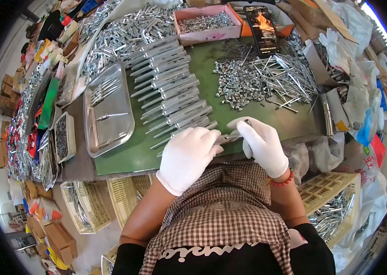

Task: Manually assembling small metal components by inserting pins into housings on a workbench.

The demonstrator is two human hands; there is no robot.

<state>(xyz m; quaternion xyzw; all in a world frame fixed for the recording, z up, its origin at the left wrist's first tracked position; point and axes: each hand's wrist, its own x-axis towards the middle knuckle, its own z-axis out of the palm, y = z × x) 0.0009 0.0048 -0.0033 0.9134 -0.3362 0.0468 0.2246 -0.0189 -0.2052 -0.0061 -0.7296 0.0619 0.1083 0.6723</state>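
My left hand (190, 156), in a white knit glove, is closed around a slim silver metal tube (226, 138) at the front edge of the green table. My right hand (263, 145), gloved the same way, is closed at the tube's right end. A small dark-ended metal piece (247, 122) shows between its thumb and forefinger; its kind is too small to tell. Just beyond my left hand, a long row of slotted silver tubes with thin rods (179, 98) lies side by side. Small metal nuts or sleeves (239, 85) are heaped to the far right, beside loose thin rods (287, 78).
A steel tray (127, 110) with a few pointed metal pieces is on the left. Behind stand a pink box (209, 41) of small parts and a phone (262, 30). An upright metal cylinder (327, 114) stands at the right edge. Cream crates (335, 183) sit below the table.
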